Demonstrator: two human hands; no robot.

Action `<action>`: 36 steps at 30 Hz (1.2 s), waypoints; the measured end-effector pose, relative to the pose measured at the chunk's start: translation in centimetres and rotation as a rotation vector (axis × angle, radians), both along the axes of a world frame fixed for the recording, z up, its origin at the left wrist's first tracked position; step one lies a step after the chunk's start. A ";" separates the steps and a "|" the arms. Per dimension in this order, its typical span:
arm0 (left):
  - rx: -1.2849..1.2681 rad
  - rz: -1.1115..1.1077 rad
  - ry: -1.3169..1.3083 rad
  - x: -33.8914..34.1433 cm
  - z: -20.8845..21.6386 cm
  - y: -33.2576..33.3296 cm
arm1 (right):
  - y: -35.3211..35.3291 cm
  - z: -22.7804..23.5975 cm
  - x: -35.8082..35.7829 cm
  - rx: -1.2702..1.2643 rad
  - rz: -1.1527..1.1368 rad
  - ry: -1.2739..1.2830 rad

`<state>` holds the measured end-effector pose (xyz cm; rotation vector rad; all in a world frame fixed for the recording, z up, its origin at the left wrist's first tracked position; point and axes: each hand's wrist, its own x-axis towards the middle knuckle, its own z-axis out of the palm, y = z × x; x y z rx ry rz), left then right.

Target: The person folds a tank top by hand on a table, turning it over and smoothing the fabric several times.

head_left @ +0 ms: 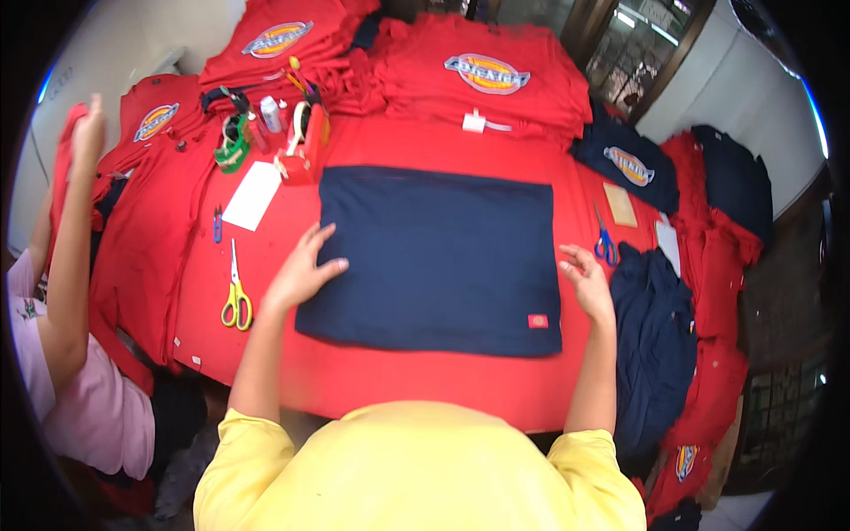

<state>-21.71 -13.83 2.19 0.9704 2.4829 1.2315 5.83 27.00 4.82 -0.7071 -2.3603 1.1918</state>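
A navy folded garment (434,257) lies flat in front of me, with a small red label near its lower right corner. At its left edge is my left hand (303,270), thumb and fingers apart, the fingertips over the cloth; whether they press on it I cannot tell. Just off the right edge, my right hand (586,281) hovers with loosely bent, parted fingers and nothing in them. Blue-handled scissors (605,243) lie close beyond my right hand. Yellow-handled scissors (236,296) rest to the left of my left forearm.
A red-covered table (372,380) carries stacked red shirts (496,97) and navy shirts (629,159) at the back. Crumpled navy cloth (653,327) lies right. Back left are a red tape dispenser (303,150), white paper (252,196) and blue snips (218,224). Another person's arm (75,221) lifts red cloth at left.
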 end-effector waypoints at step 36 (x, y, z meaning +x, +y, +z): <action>0.279 0.479 0.016 7.4 -9.2 -6.9 | -6.1 -10.5 7.2 0.337 -0.361 -0.087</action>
